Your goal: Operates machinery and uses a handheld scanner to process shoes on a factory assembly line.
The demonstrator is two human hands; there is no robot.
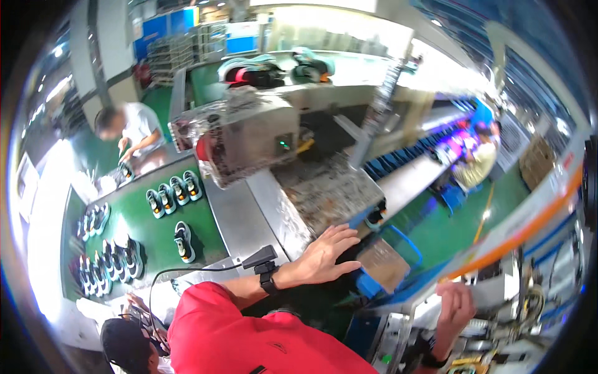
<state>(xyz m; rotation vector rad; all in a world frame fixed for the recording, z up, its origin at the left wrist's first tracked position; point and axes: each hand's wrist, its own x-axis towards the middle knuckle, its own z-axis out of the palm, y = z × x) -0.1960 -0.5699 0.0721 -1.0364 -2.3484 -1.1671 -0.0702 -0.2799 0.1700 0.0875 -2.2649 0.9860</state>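
Note:
My left hand (327, 252) is stretched out with its fingers spread, and nothing is in it. It is nearest to the corner of a plastic-wrapped, stained machine cover (330, 193). A black band and a small dark device (260, 257) with a cable sit at my left wrist. Lower right, my right hand (455, 306) is raised beside a machine, its fingers loosely bent and apart, slightly blurred, with nothing seen in it. A dark shoe (375, 215) shows partly behind the wrapped cover. On the green table (156, 243) at the left stand several sneakers (183, 242) in rows.
A boxy film-wrapped machine head (249, 137) rises ahead. Shoes (252, 71) lie on a far ledge. A blue-framed cart with a cardboard box (380, 265) stands between my hands. Co-workers are at the far left (140, 124), lower left (128, 346) and right (479, 162).

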